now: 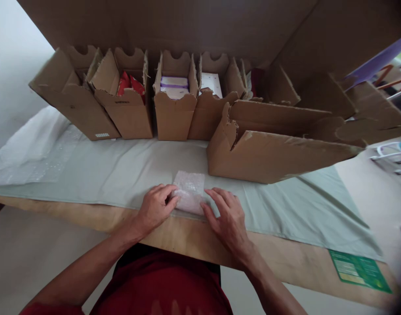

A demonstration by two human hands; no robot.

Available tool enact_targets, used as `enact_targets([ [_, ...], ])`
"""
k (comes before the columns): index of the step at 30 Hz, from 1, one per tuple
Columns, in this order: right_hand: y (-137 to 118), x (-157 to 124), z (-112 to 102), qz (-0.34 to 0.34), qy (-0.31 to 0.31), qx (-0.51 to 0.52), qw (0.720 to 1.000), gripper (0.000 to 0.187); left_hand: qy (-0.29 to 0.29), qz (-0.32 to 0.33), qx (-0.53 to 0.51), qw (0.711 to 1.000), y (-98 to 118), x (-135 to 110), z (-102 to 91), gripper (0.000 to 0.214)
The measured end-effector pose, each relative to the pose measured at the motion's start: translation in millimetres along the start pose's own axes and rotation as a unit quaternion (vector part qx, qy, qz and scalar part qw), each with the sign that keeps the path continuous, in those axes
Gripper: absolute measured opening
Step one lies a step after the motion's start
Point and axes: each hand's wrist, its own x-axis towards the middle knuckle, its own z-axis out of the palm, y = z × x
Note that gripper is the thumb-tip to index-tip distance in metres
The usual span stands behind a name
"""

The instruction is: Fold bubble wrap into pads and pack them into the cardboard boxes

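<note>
A small, squarish packet of clear bubble wrap (189, 192) lies on a creased pale green cloth (121, 166), just to the near left of the long, open-topped brown cardboard bin (249, 157). Whether anything sits inside its layers I cannot tell.

The likeliest trouble is the wrap springing open: no tape shows on it, so lifting the fingers could let a fold relax. The loose cloth might also ruck up and skew the packet if pushed sideways, and a forward swing of the right hand (228, 214) could bump the bin, since it works close in front of that bin's left end.

That hand lies palm down, its forearm slanting in from the lower right; thumb and fingertips are spread apart along the packet's right edge, not closed on it. The left hand (157, 203), farther left of the bin, comes in from the lower left with its fingers curled; thumb and forefinger meet the packet's left edge close together, though whether they truly pinch it I cannot tell.
</note>
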Motion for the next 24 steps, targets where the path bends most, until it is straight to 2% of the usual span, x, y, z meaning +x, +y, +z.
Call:
enact_targets([
  [2,-6.2,-2.4,-0.3,-0.074,0.001,-0.053,0.996,0.022,0.017,0.001,0.031,0.999,-1.2,1.6,5.8,0.024],
  [4,-11.1,-3.3,3.0,-0.138,-0.051,-0.061,0.987,0.025,0.027,-0.002,0.061,0.998,-1.3,2.3,9.4,0.034],
  [6,-11.9,-1.9,11.0,-0.169,-0.092,-0.059,0.979,0.029,0.03,-0.006,0.076,0.997,0.2,2.4,10.0,0.035],
  [10,-3.0,6.5,27.0,-0.158,-0.084,-0.05,0.983,0.027,0.056,-0.017,0.024,0.998,7.8,-3.3,2.3,0.029],
  [14,3.1,13.8,23.5,-0.113,-0.113,0.012,0.987,0.021,0.122,-0.072,-0.052,0.989,15.0,-20.0,-7.3,0.03],
  [18,-2.1,15.4,16.2,-0.096,-0.15,0.006,0.984,0.021,0.088,-0.114,-0.084,0.986,14.1,-32.8,-5.6,0.029],
  [22,-7.4,16.8,20.1,-0.115,-0.149,-0.029,0.982,0.018,0.081,-0.144,-0.107,0.981,8.5,-32.0,-1.5,0.037],
  [24,-8.1,18.2,21.5,-0.095,-0.138,-0.021,0.986,0.019,0.081,-0.17,-0.139,0.972,8.4,-30.7,-3.5,0.043],
])
